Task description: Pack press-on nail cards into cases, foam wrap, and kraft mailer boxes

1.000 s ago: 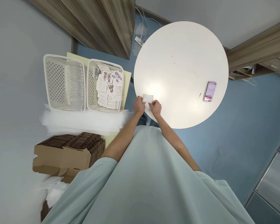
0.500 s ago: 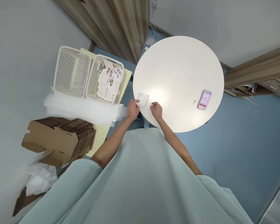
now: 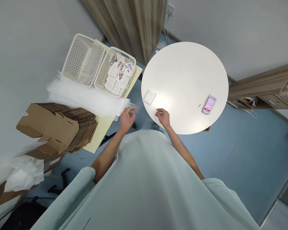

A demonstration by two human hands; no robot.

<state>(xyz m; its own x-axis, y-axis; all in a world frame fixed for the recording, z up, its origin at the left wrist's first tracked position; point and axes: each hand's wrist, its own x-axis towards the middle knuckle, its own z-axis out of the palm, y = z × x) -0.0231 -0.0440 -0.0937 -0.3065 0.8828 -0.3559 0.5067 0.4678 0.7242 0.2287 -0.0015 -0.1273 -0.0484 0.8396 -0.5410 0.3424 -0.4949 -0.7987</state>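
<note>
Off the left edge of the round table, my left hand (image 3: 127,118) is open, fingers loosely bent and nothing visible in them. It is beside the end of a stack of thin white foam-like sheets (image 3: 86,98); whether it touches them I cannot tell. My right hand (image 3: 163,117) is over the table's near edge, empty, with fingers half curled and apart. A small flat white wrapped packet (image 3: 149,97) lies on the white round table (image 3: 187,76), apart from both hands. What is inside it cannot be seen.
Two white perforated baskets stand at the left; the right basket (image 3: 98,72) holds cards with small patterned pieces. Folded brown cardboard boxes (image 3: 52,127) are stacked nearer me. A blurred purple object (image 3: 209,104) lies at the table's right. White plastic wrapping (image 3: 25,172) sits lower left.
My left hand has let go of the white packet and moved left and down towards the sheets. My right hand has barely moved. The camera view has shifted slightly.
</note>
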